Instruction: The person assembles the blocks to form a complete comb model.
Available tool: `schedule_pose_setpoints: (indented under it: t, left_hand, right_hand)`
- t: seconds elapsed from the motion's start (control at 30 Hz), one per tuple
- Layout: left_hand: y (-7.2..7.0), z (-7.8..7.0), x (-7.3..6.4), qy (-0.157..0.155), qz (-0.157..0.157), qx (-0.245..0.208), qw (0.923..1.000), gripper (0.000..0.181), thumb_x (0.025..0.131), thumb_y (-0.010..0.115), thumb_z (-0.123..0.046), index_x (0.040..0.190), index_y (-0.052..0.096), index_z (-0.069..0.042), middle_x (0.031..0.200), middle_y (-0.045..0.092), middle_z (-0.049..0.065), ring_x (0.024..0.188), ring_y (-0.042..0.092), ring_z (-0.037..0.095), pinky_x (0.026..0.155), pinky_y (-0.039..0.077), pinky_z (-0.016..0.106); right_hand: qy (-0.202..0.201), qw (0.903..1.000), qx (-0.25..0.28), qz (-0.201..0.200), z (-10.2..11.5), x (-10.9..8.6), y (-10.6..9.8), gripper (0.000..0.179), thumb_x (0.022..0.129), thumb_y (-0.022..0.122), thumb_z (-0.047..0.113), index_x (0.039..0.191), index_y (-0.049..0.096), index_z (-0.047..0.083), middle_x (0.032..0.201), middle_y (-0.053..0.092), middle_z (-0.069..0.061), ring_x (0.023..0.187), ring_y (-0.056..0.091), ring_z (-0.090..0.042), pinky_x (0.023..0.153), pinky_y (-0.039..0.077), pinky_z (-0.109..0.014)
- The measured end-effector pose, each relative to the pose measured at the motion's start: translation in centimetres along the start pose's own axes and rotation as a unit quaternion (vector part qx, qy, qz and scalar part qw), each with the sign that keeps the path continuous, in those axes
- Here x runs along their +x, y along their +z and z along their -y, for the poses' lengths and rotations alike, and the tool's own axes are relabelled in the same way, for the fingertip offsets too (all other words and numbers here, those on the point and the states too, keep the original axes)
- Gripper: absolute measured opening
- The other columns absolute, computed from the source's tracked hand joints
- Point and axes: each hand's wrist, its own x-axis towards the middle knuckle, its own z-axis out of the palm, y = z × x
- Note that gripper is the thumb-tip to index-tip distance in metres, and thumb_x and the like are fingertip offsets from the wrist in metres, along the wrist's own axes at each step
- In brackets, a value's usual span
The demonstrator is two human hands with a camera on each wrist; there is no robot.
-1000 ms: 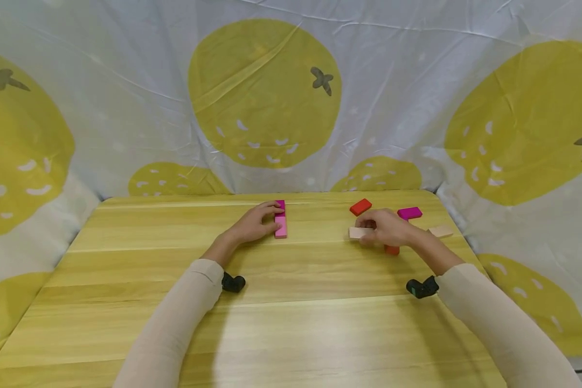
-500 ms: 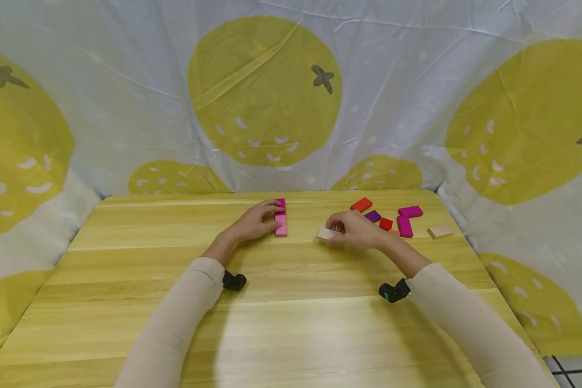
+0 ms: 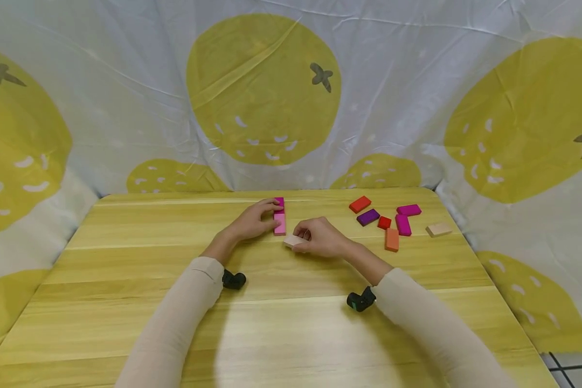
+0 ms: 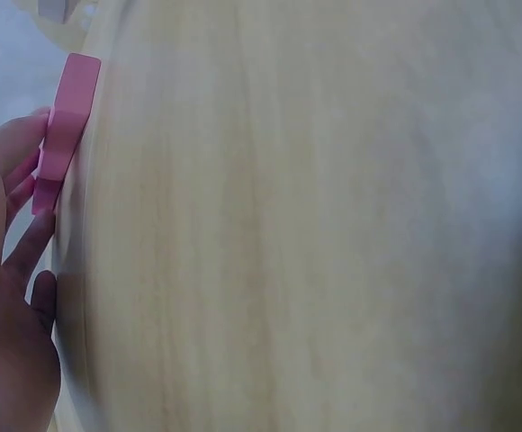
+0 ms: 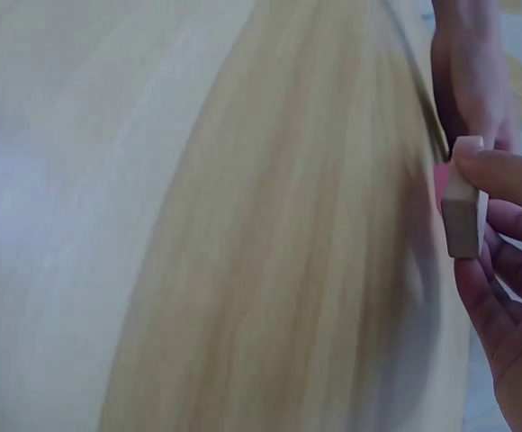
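A pink wooden block (image 3: 279, 224) and a magenta block (image 3: 279, 206) lie end to end in a straight row on the table. My left hand (image 3: 253, 220) rests along their left side, thumb at the pink one and fingertips over the magenta one. In the left wrist view the pink block (image 4: 74, 94) shows largest, with the fingers beside it. My right hand (image 3: 322, 237) pinches a natural wood block (image 3: 293, 241), just right of the row's near end. The right wrist view shows thumb and fingers on opposite sides of this wood block (image 5: 463, 211).
Loose blocks lie at the back right of the table (image 3: 291, 334): red (image 3: 360, 204), purple (image 3: 368, 217), small red (image 3: 384, 222), orange (image 3: 392, 240), two magenta (image 3: 403, 224) and a wood-coloured one (image 3: 438, 229). A patterned cloth (image 3: 388, 108) hangs behind.
My right hand has carried the natural wood block leftward from the loose blocks to near the pink and magenta row. The left hand has stayed in place.
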Motion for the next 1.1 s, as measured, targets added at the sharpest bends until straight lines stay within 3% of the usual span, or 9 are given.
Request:
schedule_pose_setpoints:
  t: [0.27,0.43,0.6,0.77,1.1]
  left_hand:
    - [0.0,0.0,0.1,0.001,0.001,0.008,1.0,0.048,0.101,0.069,-0.019,0.145,0.059,-0.001,0.16,0.04,0.019,0.148,0.034,0.036,0.121,0.027,0.05]
    - [0.1,-0.1,0.2,0.006,0.004,0.008,0.9999,0.048,0.101,0.068,-0.019,0.145,0.059,-0.001,0.16,0.039,0.018,0.148,0.033,0.036,0.12,0.027,0.05]
    - [0.1,-0.1,0.2,0.0,0.005,0.004,1.0,0.049,0.102,0.068,-0.019,0.147,0.058,-0.002,0.162,0.037,0.018,0.149,0.032,0.037,0.12,0.027,0.051]
    - [0.0,0.1,0.1,-0.006,0.004,0.001,1.0,0.05,0.101,0.069,-0.02,0.147,0.058,-0.003,0.161,0.038,0.018,0.149,0.031,0.037,0.121,0.025,0.05]
    - [0.0,0.2,0.1,0.002,0.005,0.004,1.0,0.049,0.102,0.069,-0.021,0.146,0.058,-0.002,0.16,0.039,0.019,0.148,0.033,0.037,0.121,0.026,0.051]
  right_hand:
    - [0.021,0.9993,-0.014,-0.026,0.6,0.8,1.8,0.031,0.085,0.088,0.03,0.1,0.074,0.007,0.085,0.07,0.005,0.077,0.063,-0.008,0.072,0.054,-0.026]
    - [0.039,0.9991,-0.001,-0.018,0.5,0.5,1.7,0.035,0.095,0.077,0.037,0.114,0.072,0.008,0.086,0.07,0.006,0.077,0.064,-0.008,0.071,0.055,-0.027]
    - [-0.021,0.9986,0.031,0.037,-0.5,-0.2,0.4,0.037,0.098,0.07,0.017,0.134,0.069,0.01,0.11,0.071,0.0,0.101,0.067,-0.012,0.09,0.054,-0.029]
    - [-0.07,0.9938,0.025,0.082,-1.4,-0.6,0.1,0.039,0.097,0.072,0.012,0.136,0.07,0.01,0.124,0.069,-0.003,0.117,0.063,-0.015,0.102,0.05,-0.032]
    - [-0.061,0.9979,0.005,0.023,-0.5,-0.1,1.6,0.033,0.092,0.083,0.023,0.121,0.078,0.008,0.112,0.075,-0.002,0.105,0.068,-0.012,0.094,0.053,-0.028]
